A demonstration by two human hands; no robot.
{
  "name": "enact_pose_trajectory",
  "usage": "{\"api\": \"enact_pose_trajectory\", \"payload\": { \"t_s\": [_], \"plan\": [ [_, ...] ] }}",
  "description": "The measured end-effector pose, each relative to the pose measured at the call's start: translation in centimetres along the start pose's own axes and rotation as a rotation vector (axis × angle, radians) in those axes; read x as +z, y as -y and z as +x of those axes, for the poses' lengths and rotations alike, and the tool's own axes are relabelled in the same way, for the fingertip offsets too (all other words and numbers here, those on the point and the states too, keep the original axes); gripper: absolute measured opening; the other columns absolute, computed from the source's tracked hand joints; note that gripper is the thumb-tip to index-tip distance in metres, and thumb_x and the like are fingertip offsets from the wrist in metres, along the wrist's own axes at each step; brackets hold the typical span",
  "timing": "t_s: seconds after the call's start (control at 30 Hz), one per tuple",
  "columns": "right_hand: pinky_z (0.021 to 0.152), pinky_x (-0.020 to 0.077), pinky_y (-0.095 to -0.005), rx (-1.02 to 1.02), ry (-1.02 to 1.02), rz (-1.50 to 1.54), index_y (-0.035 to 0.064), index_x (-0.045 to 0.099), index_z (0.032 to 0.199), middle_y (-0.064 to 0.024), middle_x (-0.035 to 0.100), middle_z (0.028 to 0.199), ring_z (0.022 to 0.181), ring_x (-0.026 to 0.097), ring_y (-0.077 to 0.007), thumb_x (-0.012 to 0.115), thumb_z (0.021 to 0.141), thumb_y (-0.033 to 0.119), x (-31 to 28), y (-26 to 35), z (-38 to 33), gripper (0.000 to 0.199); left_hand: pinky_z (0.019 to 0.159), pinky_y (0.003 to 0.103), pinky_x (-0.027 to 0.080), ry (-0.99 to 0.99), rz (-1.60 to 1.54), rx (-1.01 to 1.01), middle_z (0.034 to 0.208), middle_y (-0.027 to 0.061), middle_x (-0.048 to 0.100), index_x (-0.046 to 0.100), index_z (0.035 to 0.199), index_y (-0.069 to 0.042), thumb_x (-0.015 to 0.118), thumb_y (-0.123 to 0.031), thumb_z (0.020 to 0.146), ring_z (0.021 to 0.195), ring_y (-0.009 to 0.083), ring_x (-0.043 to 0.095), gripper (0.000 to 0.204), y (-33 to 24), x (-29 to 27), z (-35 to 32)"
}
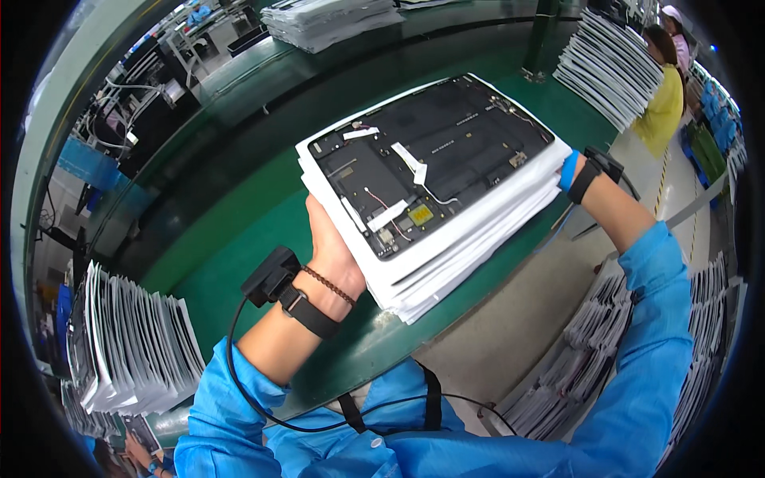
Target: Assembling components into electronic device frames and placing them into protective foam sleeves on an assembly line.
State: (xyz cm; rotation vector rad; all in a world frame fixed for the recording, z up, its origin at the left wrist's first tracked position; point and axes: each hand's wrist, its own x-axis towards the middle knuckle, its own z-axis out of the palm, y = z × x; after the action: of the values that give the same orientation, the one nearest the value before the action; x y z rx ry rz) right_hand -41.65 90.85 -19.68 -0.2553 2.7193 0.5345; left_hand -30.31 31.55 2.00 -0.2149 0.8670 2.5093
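Both my hands hold a thick stack of white sheets or sleeves point(458, 267) over the green bench. On its top lies a flat black tablet-like panel point(470, 159), inner side up, with thin cables, white tape strips and a small yellow patch. My left hand point(328, 239) is against the stack's left side, thumb along the edge; its other fingers are hidden under or behind the stack. At the far right corner, my right hand point(571, 167) grips the stack's edge, mostly hidden by it. A black strapped device sits on each wrist.
A green bench point(239, 263) spans the front, with a dark line behind it. More white stacks stand at the back point(327, 20), right point(610, 68) and lower left point(135, 342). Racked sheets point(578, 350) fill the lower right. Other people, one in yellow point(663, 107), are at far right.
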Motion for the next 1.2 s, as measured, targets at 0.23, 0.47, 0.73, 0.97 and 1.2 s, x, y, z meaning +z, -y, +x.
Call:
{"api": "enact_pose_trajectory", "payload": {
  "t_s": [0.23, 0.47, 0.73, 0.97, 1.2],
  "plan": [
    [0.113, 0.0364, -0.0395, 0.064, -0.031, 0.095, 0.014, 0.037, 0.151, -0.0119, 0.051, 0.147, 0.135, 0.047, -0.0281, 0.054, 0.095, 0.052, -1.7, 2.1, -0.7, 0.07, 0.082, 0.042, 0.062, 0.01, 0.022, -0.011, 0.108, 0.014, 0.071, 0.065, 0.118, -0.003, 0.041, -0.035, 0.102, 0.092, 0.0275, 0.072, 0.043, -1.5, -0.2, -0.8],
    [0.107, 0.0426, -0.0413, 0.103, -0.171, 0.703, 0.0141, 0.045, 0.146, -0.0112, 0.057, 0.139, 0.126, 0.054, -0.0273, 0.059, 0.093, 0.05, -8.9, 5.9, -2.4, 0.065, 0.095, 0.049, 0.057, -0.043, 0.128, -0.057, 0.123, 0.0189, 0.067, 0.059, 0.132, -0.003, 0.043, -0.041, 0.105, 0.108, 0.035, 0.068, 0.05, -4.7, -2.0, -3.0],
    [0.1, 0.0496, -0.0432, -0.188, 0.129, 2.041, 0.0141, 0.054, 0.139, -0.0105, 0.065, 0.129, 0.115, 0.062, -0.0264, 0.064, 0.091, 0.049, -23.7, 15.8, -8.4, 0.06, 0.1, 0.05, 0.054, 0.282, 0.119, -0.095, 0.132, 0.0196, 0.063, 0.055, 0.138, -0.003, 0.041, -0.038, 0.107, 0.115, 0.0377, 0.064, 0.049, -9.9, -8.4, -6.3],
    [0.094, 0.0552, -0.0448, -0.436, 0.181, 2.164, 0.0143, 0.061, 0.133, -0.0094, 0.07, 0.122, 0.106, 0.069, -0.0243, 0.064, 0.092, 0.051, -30.5, 23.4, -9.8, 0.055, 0.093, 0.051, 0.058, 0.028, 0.284, 0.042, 0.125, 0.0205, 0.066, 0.06, 0.132, -0.001, 0.047, -0.037, 0.105, 0.107, 0.0363, 0.068, 0.046, -10.2, -11.7, -8.3],
    [0.095, 0.0543, -0.0439, -0.249, 0.273, 2.142, 0.014, 0.062, 0.131, -0.0093, 0.068, 0.127, 0.109, 0.067, -0.0223, 0.06, 0.094, 0.058, -32.1, 26.4, -14.7, 0.057, 0.094, 0.052, 0.058, -0.114, 0.181, 0.031, 0.125, 0.0203, 0.067, 0.06, 0.132, -0.002, 0.048, -0.035, 0.105, 0.107, 0.0371, 0.067, 0.044, -8.8, -9.6, -9.4]
  ]
}}
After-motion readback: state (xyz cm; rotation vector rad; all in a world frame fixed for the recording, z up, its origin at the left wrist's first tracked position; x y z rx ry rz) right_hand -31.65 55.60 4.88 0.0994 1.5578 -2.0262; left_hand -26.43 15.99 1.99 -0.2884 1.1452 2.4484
